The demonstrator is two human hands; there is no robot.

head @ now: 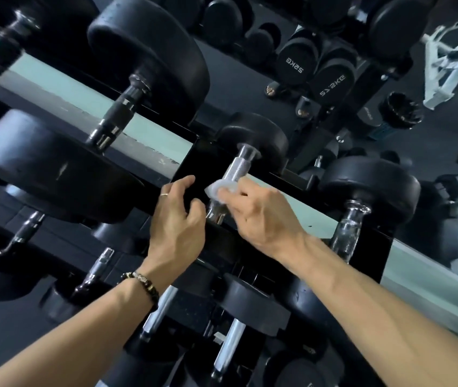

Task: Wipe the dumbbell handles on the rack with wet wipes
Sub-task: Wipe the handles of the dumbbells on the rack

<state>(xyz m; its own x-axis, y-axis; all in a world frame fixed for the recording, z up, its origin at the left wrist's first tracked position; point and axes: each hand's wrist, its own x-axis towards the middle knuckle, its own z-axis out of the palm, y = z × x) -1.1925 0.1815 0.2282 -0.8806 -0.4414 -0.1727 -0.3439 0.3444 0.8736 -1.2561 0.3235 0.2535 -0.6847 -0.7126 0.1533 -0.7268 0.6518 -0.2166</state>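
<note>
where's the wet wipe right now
In the head view, just right of centre: the wet wipe is pinched in the right hand, wrapped against a knurled dumbbell handle.

- Both bare forearms reach forward and upward, roughly side by side.
- The left hand [176,222] is raised with its back to the camera, fingers [179,184] loosely curled and holding nothing; a ring sits on one finger and a beaded bracelet on the wrist.
- The right hand [261,216] pinches a small white wipe [220,190] between thumb and fingertips.
</note>
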